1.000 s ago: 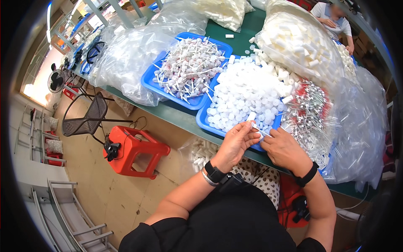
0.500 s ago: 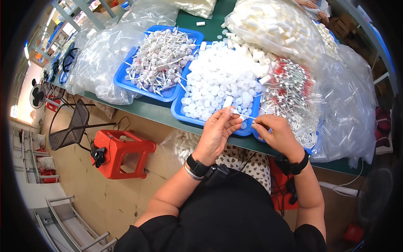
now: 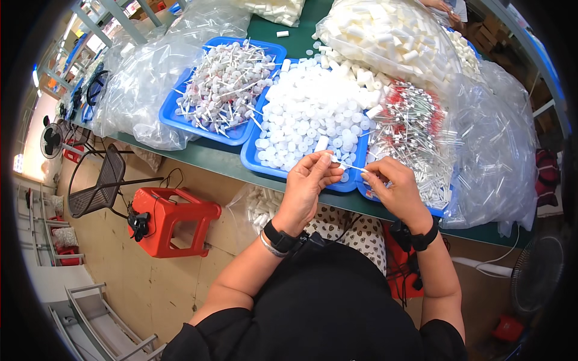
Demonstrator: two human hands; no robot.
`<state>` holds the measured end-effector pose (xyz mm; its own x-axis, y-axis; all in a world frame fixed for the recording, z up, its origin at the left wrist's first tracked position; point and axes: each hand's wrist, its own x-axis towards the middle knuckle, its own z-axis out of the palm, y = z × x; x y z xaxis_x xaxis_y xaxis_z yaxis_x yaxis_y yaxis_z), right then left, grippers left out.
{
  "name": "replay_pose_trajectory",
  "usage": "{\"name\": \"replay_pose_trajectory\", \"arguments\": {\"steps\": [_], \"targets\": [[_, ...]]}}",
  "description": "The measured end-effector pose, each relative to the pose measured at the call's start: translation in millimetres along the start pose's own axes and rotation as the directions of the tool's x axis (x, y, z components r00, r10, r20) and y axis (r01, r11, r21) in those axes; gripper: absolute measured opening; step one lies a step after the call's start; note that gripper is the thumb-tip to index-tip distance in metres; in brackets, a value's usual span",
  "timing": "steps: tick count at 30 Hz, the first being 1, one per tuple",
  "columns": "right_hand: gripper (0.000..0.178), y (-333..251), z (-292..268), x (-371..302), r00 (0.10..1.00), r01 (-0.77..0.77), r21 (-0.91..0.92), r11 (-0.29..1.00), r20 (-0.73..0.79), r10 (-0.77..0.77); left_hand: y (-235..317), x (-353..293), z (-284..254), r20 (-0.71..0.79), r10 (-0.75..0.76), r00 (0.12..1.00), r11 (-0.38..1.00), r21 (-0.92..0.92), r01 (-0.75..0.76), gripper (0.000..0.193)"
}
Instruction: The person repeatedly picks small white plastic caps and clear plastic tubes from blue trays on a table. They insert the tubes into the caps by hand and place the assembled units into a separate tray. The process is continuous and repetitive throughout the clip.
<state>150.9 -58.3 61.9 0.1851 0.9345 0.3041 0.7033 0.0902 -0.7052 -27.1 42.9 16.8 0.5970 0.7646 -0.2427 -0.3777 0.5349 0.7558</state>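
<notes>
My left hand (image 3: pixel 312 180) is closed, thumb and fingertips pinching a small white piece at one end of a thin white stick (image 3: pixel 352 166). At the stick's other end, the fingers of my right hand (image 3: pixel 394 185) are pinched on it. Both hands are over the front edge of a blue tray (image 3: pixel 256 163) heaped with translucent white discs (image 3: pixel 295 129). Just beyond my left fingertips is a white foam-like cylinder (image 3: pixel 322 143); whether it touches them I cannot tell. Right of the discs lies a pile of thin rods (image 3: pixel 409 123), some with red parts.
Another blue tray (image 3: pixel 171 115) at the left holds stick-and-disc pieces (image 3: pixel 223 90). A large clear bag of white cylinders (image 3: pixel 391 36) stands behind. Clear plastic bags (image 3: pixel 490 156) lie at the right. A red stool (image 3: pixel 174 219) and a dark chair (image 3: pixel 105 180) stand on the floor at left.
The whole view has shifted slightly. Both hands keep their pinch on the stick, with my right fingers moving very little.
</notes>
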Motion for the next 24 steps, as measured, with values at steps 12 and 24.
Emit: {"name": "replay_pose_trajectory", "arguments": {"steps": [12,24], "targets": [[0.029,6.3,9.1,1.9,0.778,-0.626,0.563,0.539,0.491,0.392,-7.4,-8.4,5.1,0.138,-0.071,0.988,0.989,0.135,0.053,0.032],[0.032,-10.9,-3.5,-7.2,0.925,-0.381,0.4,0.833,0.162,0.345,140.9,78.5,-70.9,-0.17,0.466,0.868,0.868,-0.103,-0.486,0.033]]}}
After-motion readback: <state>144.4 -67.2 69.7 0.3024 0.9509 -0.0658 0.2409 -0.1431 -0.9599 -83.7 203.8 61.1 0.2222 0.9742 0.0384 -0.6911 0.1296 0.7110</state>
